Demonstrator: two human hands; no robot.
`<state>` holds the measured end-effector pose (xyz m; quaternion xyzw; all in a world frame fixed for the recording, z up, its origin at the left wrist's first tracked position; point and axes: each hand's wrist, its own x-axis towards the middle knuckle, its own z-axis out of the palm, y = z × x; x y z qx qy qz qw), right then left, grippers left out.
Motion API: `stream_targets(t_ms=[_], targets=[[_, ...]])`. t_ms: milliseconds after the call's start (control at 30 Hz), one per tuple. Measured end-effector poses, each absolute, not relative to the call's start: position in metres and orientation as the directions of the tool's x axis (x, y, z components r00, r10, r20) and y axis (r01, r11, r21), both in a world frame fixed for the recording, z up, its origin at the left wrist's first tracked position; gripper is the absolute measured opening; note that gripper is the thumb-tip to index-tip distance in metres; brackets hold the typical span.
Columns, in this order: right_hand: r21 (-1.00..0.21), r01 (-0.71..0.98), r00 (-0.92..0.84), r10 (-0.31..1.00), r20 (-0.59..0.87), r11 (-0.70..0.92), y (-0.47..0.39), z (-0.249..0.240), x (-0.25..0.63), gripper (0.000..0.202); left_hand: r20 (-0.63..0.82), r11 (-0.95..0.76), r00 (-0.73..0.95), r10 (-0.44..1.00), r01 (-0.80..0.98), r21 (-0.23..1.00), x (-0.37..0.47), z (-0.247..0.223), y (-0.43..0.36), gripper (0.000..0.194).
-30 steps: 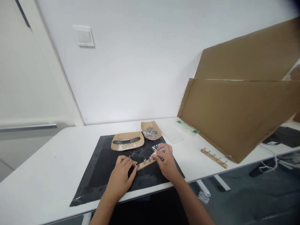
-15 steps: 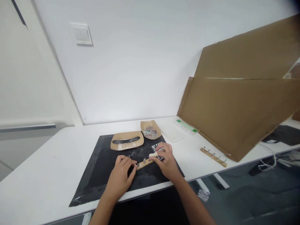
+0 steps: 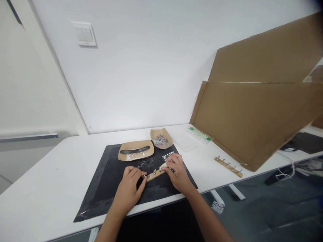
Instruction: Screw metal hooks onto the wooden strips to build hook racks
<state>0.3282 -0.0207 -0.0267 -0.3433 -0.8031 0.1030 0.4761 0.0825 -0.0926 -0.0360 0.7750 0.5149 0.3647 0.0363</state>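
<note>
A narrow wooden strip (image 3: 156, 174) with small metal hooks lies over the black mat (image 3: 106, 188). My left hand (image 3: 132, 186) pinches its left end. At the strip's right end is my right hand (image 3: 178, 173), fingers closed around a small whitish piece (image 3: 163, 166) that is partly hidden by them. Behind the hands, a brown paper tray (image 3: 126, 146) holds a dark curved strip (image 3: 135, 150) and white bits. Beside it, a second paper tray (image 3: 163, 131) contains small items in clear wrapping (image 3: 161, 141).
Another wooden strip with hooks (image 3: 228, 166) lies on the white table (image 3: 45, 188) at the right. A clear plastic box with a green edge (image 3: 200, 134) stands near the wall. A large cardboard sheet (image 3: 247, 117) leans at the right. A cable (image 3: 287, 174) hangs beyond it.
The whitish piece has tilted and is more covered by my right fingers. My left hand keeps its hold on the strip. The whole view has shifted slightly.
</note>
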Motion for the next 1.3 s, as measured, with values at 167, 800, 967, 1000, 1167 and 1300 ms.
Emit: stream_targets(t_ms=[167,800,967,1000,1167,1300], targets=[[-0.511,0.46,-0.28,0.664,0.693,0.726,-0.0198,-0.0273,0.3279,0.02,0.533,-0.468,0.201,0.822,0.772,0.43,0.0821,-0.0368,-0.0924,0.017],[-0.498,0.423,-0.33,0.64,0.694,0.757,-0.0247,-0.0208,0.3267,0.025,0.534,-0.461,0.195,0.823,0.778,0.427,0.0814,-0.0383,-0.0919,0.016],[-0.5,0.43,-0.329,0.646,0.689,0.751,-0.0249,-0.0205,0.3264,0.024,0.53,-0.462,0.199,0.825,0.778,0.426,0.0808,-0.0401,-0.0914,0.015],[-0.501,0.432,-0.326,0.648,0.688,0.749,-0.0247,-0.0208,0.3264,0.024,0.529,-0.461,0.198,0.825,0.778,0.427,0.0806,-0.0404,-0.0914,0.015],[-0.508,0.44,-0.321,0.658,0.681,0.74,-0.0239,-0.0232,0.3269,0.028,0.532,-0.466,0.202,0.822,0.776,0.425,0.0799,-0.0409,-0.0908,0.015],[-0.509,0.437,-0.333,0.659,0.674,0.742,-0.0239,-0.0251,0.327,0.033,0.539,-0.473,0.206,0.817,0.774,0.421,0.0793,-0.0418,-0.0901,0.017]])
